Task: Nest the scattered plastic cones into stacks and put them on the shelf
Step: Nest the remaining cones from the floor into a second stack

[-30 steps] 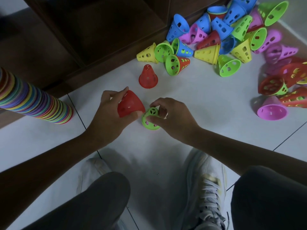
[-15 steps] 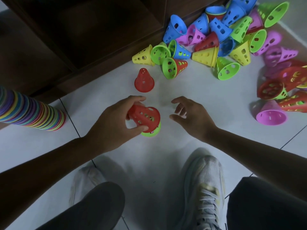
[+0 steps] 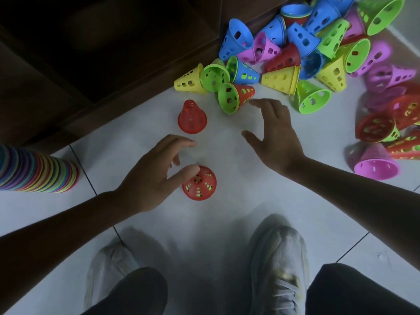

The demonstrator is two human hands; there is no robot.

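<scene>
1. Below, a white tiled floor [image 3: 238, 214] is seen from overhead, with two pale shoes [image 3: 280, 264] and dark trouser knees at the bottom edge.
2. The left hand [image 3: 154, 176] is held just above the floor with fingers loosely spread; nothing is gripped, though its thumb touches the tip of a red cone [image 3: 199, 183].
3. That red cone is stood upright on the tile, and green is visible through its holes, so a green cone is nested under it.
4. The right hand [image 3: 276, 135] is held open, fingers straight and spread, beside a green-and-red nested pair [image 3: 235, 97] lying on its side.
5. A single red cone [image 3: 192, 118] is stood upright between the hands and the dark wooden shelf [image 3: 95, 53].
6. A scattered pile of cones [image 3: 318, 48], blue, pink, yellow, green and red, is heaped at upper right against the shelf.
7. A long multicoloured stack [image 3: 38, 172] is laid at the left edge.
</scene>
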